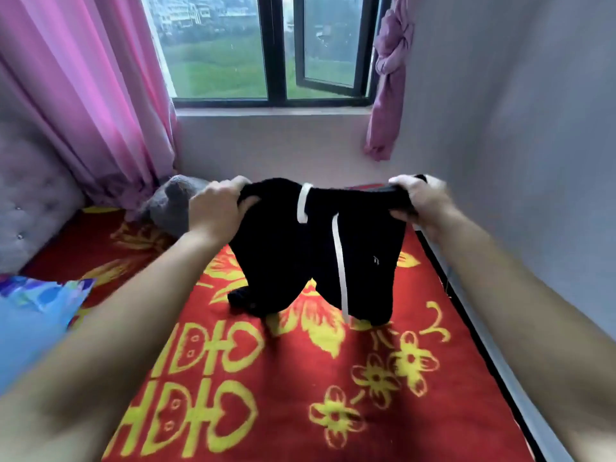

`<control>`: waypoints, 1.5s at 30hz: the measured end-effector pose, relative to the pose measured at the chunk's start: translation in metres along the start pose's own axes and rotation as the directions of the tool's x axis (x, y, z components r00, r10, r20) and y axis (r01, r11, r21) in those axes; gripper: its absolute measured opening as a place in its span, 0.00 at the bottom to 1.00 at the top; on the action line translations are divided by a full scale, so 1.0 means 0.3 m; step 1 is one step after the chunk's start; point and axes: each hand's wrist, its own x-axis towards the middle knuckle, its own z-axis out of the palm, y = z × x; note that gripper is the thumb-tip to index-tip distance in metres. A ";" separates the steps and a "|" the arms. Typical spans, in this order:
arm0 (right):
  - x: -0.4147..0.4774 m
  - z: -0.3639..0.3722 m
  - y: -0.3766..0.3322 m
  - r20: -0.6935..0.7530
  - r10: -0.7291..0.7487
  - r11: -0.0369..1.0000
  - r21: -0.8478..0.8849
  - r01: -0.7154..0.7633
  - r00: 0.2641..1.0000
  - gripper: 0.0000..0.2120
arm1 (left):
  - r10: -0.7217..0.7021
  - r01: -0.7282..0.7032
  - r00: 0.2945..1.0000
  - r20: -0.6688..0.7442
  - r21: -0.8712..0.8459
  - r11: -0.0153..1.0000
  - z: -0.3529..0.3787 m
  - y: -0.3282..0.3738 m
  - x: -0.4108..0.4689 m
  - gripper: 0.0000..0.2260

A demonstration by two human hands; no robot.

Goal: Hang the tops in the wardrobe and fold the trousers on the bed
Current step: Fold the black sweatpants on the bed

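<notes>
— We see the trousers (286, 255) as soft, matt black cloth, with smoother white tape stripes.
— And we read the bed cover (266, 411) as plush woven cloth; the curtain (83, 95) looks thin, faintly sheeny fabric, the headboard (30, 201) padded velvety cloth.

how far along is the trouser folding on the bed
Done: nothing finished shows, no folded trousers or hung top in view. In hand: the left hand and right hand grip the waistband of the black trousers, held up unfolded, leg ends touching the red bedspread. Left: folding them; tops and wardrobe are out of view, so that part cannot be judged.
</notes>
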 end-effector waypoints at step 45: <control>-0.146 -0.152 1.160 -0.151 0.817 0.462 -0.405 -0.789 0.556 0.09 | -0.473 0.931 -0.211 0.856 0.028 -0.364 0.730 -0.083 -0.768 0.10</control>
